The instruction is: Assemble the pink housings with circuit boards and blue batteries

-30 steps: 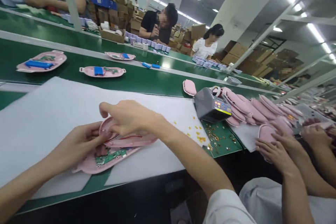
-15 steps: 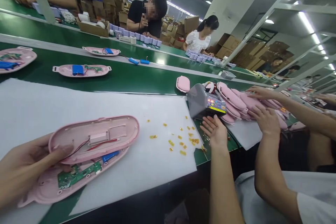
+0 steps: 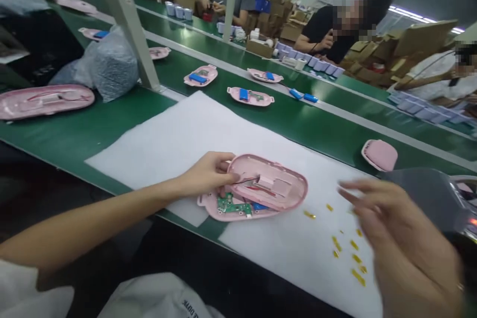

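Half open and held one-handed

So the left hand (image 3: 216, 174) has one pink cover (image 3: 278, 171) pinched by its edge, tilted above one pink base (image 3: 210, 204) by the white sheet (image 3: 179, 144)'s near edge. Inside the base: one green circuit board (image 3: 233, 206), one blue battery (image 3: 260, 206) peeking out. Right hand (image 3: 406, 238)'s up beside one grey machine (image 3: 428, 189), fingers loosely apart (too blurry to tell if it's holding anything). Just past the sheet: three open shells (image 3: 265, 101), two loose batteries (image 3: 310, 98).
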Available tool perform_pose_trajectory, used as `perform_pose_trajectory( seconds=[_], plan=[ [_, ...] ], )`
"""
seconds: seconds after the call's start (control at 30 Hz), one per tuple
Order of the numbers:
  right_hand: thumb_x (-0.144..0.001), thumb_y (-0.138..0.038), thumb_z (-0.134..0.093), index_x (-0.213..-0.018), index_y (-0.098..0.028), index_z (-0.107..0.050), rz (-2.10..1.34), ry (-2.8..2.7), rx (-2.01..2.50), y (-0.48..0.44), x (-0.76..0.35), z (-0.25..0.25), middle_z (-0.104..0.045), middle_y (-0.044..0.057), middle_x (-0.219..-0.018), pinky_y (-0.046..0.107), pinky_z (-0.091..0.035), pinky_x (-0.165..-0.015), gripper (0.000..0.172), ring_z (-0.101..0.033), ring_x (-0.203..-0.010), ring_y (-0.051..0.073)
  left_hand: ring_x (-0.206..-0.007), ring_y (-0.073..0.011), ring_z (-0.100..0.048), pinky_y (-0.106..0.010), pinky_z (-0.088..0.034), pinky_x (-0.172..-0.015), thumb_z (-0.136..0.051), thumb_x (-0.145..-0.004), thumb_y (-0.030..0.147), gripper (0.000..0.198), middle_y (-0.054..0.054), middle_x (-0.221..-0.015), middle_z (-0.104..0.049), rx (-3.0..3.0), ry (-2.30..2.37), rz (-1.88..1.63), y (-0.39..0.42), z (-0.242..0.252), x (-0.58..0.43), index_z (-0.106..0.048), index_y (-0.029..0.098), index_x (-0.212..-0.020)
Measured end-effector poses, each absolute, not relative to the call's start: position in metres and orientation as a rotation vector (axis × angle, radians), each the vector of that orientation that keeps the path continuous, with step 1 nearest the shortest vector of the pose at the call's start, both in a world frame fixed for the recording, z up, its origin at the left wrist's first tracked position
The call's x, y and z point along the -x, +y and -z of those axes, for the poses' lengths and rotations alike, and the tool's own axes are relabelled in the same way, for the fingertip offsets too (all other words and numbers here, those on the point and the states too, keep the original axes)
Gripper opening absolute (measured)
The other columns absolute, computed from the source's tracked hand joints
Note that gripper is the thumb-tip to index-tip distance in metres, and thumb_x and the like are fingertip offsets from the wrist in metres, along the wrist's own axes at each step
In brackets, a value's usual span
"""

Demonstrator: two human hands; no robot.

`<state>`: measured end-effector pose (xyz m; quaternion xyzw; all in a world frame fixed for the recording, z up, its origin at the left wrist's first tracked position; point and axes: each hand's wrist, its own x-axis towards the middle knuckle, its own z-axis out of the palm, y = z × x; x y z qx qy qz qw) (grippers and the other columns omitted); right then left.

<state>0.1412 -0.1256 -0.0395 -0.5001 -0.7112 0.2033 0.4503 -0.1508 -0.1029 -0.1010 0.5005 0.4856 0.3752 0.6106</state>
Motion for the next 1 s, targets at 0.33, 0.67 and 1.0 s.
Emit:
perform_pose_trajectory(
  seconds=[0.33,0.67,1.0],
  plan=[
    [-0.098,-0.029,-0.038,-0.086,-0.021,-0.055,-0.217,-2.839,1.069,-0.066,-0.028,0.047,-0.055,0.011,-0.127,0.035,-0.052,-0.072,0.022,-0.06,-0.104,0.022,-0.069,-0.0189,-0.069,-0.021,-0.05,-0.054,-0.071,-0.08,0.033,0.025,-0.005,-0.074,-0.069,-1.148,1.012,-0.949,-0.109,0.115,0.155,-0.065,0.011,-0.092],
    [-0.094,-0.023,-0.049,-0.083,-0.018,-0.059,0.135,-2.861,0.991,-0.067,-0.022,0.057,-0.06,0.011,-0.117,0.032,-0.049,-0.067,0.016,-0.06,-0.099,0.023,-0.07,-0.0178,-0.07,-0.023,-0.056,-0.061,-0.069,-0.082,0.023,0.018,-0.005,-0.074,-0.07,-1.0,0.911,-0.962,-0.111,0.115,0.154,-0.065,0.01,-0.093],
    [-0.097,-0.037,-0.047,-0.082,-0.022,-0.061,-0.394,-2.76,1.131,-0.063,-0.033,0.033,-0.059,0.006,-0.114,0.032,-0.049,-0.079,0.025,-0.061,-0.099,0.019,-0.073,-0.0188,-0.071,-0.024,-0.055,-0.062,-0.065,-0.081,0.017,0.023,-0.007,-0.081,-0.073,-1.072,0.97,-0.961,-0.111,0.116,0.155,-0.069,0.01,-0.103]
  ],
)
